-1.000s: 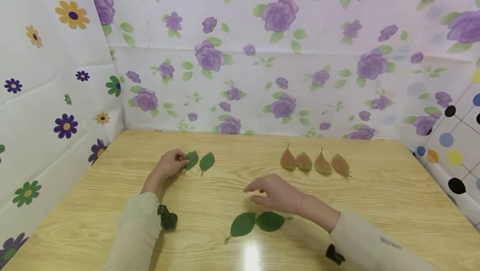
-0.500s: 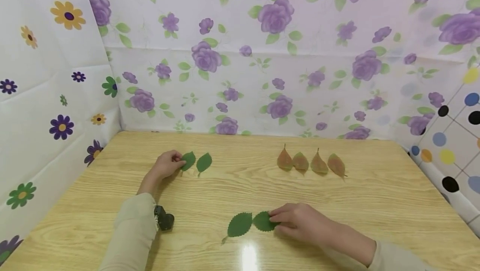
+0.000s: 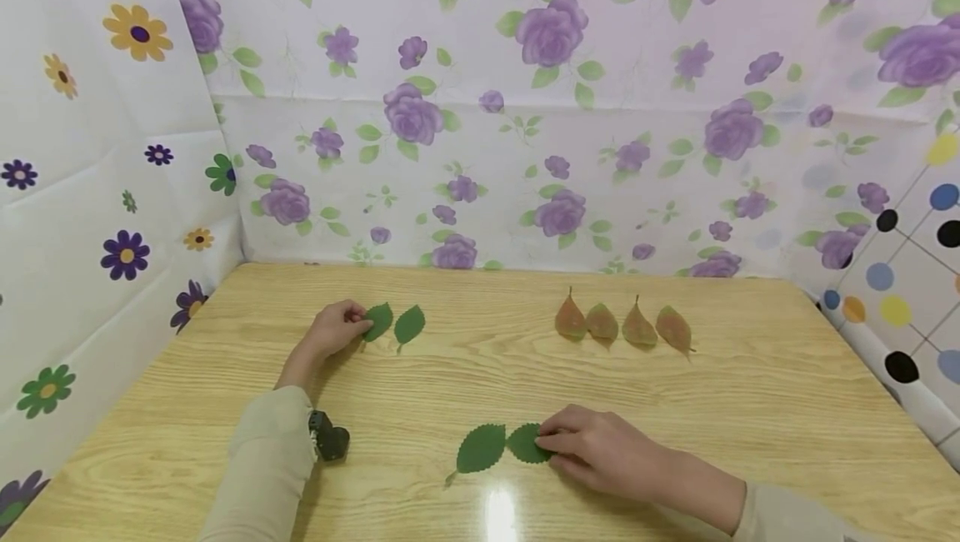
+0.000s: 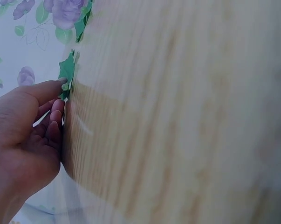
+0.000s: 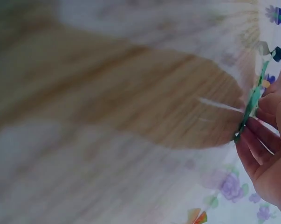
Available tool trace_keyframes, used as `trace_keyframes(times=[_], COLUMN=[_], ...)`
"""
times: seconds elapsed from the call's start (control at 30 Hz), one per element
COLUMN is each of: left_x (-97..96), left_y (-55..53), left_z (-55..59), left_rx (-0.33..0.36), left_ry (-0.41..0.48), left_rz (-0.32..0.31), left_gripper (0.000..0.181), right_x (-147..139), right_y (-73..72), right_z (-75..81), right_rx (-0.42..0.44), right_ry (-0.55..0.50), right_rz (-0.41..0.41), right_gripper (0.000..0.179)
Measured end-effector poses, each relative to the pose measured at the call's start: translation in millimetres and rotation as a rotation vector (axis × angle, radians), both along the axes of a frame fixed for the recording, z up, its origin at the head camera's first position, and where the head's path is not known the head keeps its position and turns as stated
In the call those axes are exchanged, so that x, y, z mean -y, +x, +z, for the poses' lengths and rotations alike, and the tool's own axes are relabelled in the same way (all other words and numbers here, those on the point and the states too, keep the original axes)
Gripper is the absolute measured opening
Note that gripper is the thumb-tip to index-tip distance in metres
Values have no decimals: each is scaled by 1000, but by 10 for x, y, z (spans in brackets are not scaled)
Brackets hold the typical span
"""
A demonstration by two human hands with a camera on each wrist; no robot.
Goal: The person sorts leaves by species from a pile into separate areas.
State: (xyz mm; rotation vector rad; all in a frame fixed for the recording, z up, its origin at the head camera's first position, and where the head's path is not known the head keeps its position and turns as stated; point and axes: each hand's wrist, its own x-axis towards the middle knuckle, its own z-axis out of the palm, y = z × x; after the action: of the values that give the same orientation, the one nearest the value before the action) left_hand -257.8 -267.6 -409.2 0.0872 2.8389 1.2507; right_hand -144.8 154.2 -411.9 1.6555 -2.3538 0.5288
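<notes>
At the back left of the table, my left hand (image 3: 336,328) pinches the left edge of a green leaf (image 3: 379,321). In the left wrist view the thumb lies on this leaf (image 4: 66,70). A second green leaf (image 3: 409,326) lies just to its right, apart from the hand. Front and centre, my right hand (image 3: 611,452) grips the right end of a toothed green leaf (image 3: 525,443), whose stem end is hidden under the fingers. Its tip meets another toothed green leaf (image 3: 482,449) lying to the left, stem toward me.
Several reddish-green leaves (image 3: 639,327) lie in a row at the back right of the wooden table (image 3: 480,375). A floral sheet (image 3: 480,150) hangs behind the table, with patterned sheets at both sides. Glare shows near the front edge.
My right hand has come down and toward me from above the front leaves and taken hold of the right one. My left hand stays at its leaf. The view shifted slightly.
</notes>
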Motion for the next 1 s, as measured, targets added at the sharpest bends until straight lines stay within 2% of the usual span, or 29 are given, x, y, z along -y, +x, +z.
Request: trace_keyframes(times=[0.2, 0.4, 0.47, 0.53, 0.63, 0.77, 0.87, 1.0], left_x=[-11, 3, 5, -14, -136, -464, -735, -1026], left_y=[0, 65, 92, 115, 163, 311, 491, 738], left_z=[19, 1, 42, 122, 298, 473, 490, 405], left_rx=[14, 35, 34, 13, -57, -153, -186, -172], left_ry=[56, 172, 209, 215, 173, 92, 53, 15], left_rz=[57, 170, 188, 180, 125, -26, -186, -389], left_gripper=[38, 49, 51, 51, 49, 39, 33, 30], right_x=[3, 7, 11, 10, 2, -19, -29, -23], right_y=[-20, -18, -13, -8, 2, 11, 14, 13], right_z=[-40, -85, -85, -76, -54, -30, -36, -58], right_rx=[-6, -27, -16, 8, 50, 50, 23, 3], right_ry=[-1, -8, -5, -1, 1, -3, -5, -11], right_rz=[0, 11, 12, 8, -3, -8, -10, -2], right_gripper=[19, 21, 22, 22, 22, 24, 29, 29])
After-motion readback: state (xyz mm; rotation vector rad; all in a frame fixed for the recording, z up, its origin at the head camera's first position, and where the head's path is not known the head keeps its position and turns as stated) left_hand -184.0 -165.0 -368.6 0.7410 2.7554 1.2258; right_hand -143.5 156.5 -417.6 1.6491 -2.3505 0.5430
